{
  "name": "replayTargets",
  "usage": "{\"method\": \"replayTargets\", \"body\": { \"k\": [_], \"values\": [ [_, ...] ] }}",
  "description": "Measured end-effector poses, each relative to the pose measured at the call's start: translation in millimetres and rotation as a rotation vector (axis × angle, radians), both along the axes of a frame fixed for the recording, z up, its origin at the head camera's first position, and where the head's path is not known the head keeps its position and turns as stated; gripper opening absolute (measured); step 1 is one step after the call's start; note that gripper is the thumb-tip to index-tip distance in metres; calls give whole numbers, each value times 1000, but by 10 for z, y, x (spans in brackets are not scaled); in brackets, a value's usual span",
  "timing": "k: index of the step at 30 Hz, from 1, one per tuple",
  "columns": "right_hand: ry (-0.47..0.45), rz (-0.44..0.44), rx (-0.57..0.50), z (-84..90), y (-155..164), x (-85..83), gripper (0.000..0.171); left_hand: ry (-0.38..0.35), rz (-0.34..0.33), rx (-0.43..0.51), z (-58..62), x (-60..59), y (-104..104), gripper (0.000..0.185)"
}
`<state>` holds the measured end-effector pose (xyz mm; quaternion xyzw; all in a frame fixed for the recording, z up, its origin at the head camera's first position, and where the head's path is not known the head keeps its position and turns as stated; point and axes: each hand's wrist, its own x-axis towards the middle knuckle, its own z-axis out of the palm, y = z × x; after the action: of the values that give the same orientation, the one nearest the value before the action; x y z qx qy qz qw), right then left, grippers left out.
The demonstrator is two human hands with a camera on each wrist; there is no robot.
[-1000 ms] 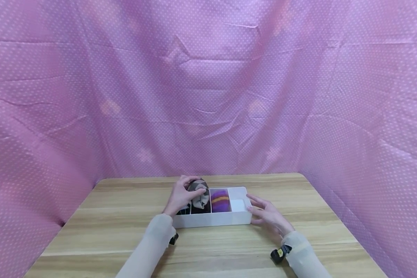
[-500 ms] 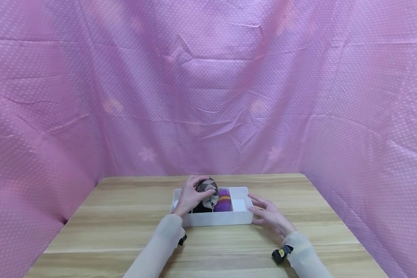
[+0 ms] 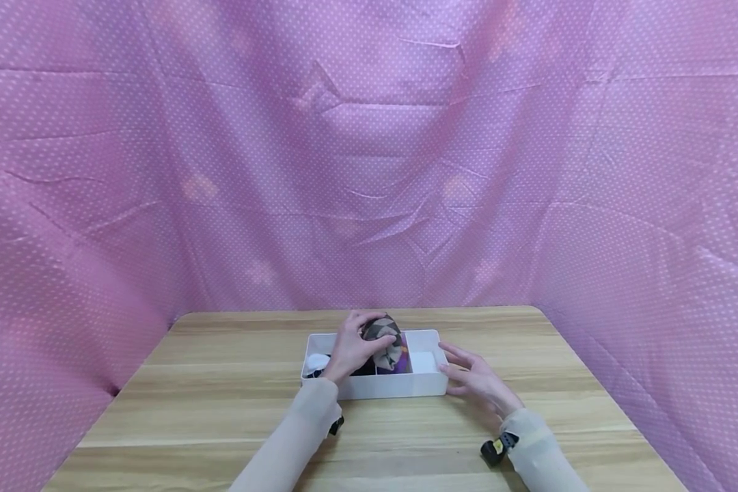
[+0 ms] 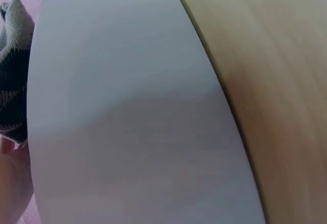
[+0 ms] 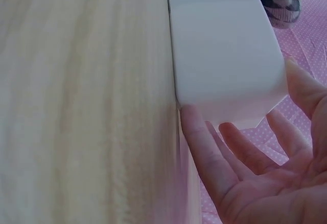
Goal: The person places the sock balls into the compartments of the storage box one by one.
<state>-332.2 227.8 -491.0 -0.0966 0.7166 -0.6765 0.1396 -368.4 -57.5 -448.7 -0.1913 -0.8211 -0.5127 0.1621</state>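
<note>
A white divided box stands at the middle of a wooden table. My left hand grips a rolled grey-brown patterned sock above the box's middle compartments. A purple sock shows beneath it, and a black-and-white item lies in the left compartment. The right compartment looks white inside. My right hand rests with straight fingers against the box's right end, seen from close in the right wrist view beside the box. The left wrist view shows the box wall and a bit of sock.
Pink dotted cloth hangs behind and on both sides of the table. Bare wood lies left, right and in front of the box. Small black devices sit at both wrists.
My left hand has carried the rolled sock to the right, from over the left compartments to over the purple sock. The right hand has stayed at the box's end.
</note>
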Motion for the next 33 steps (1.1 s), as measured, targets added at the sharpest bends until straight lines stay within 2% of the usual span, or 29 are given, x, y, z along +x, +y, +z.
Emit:
{"method": "replayTargets", "body": {
  "k": [3,9,14,21,28,33],
  "values": [
    [-3,2,-11,-13,11,6,68,-2,-8,3,-11,12,81,50],
    [-10,15,-15,-32,24,19,69,-11,29,-47,-18,60,225,51],
    [4,30,-19,-18,34,24,67,-26,-21,-6,1,60,356,53],
    [-4,29,-22,-9,39,38,68,1,-51,-14,-9,31,571,49],
    [7,20,-6,-10,34,36,72,44,-4,-67,-54,-7,748,48],
    [12,10,6,16,30,39,74,34,-7,-82,-85,-31,830,46]
  ]
}}
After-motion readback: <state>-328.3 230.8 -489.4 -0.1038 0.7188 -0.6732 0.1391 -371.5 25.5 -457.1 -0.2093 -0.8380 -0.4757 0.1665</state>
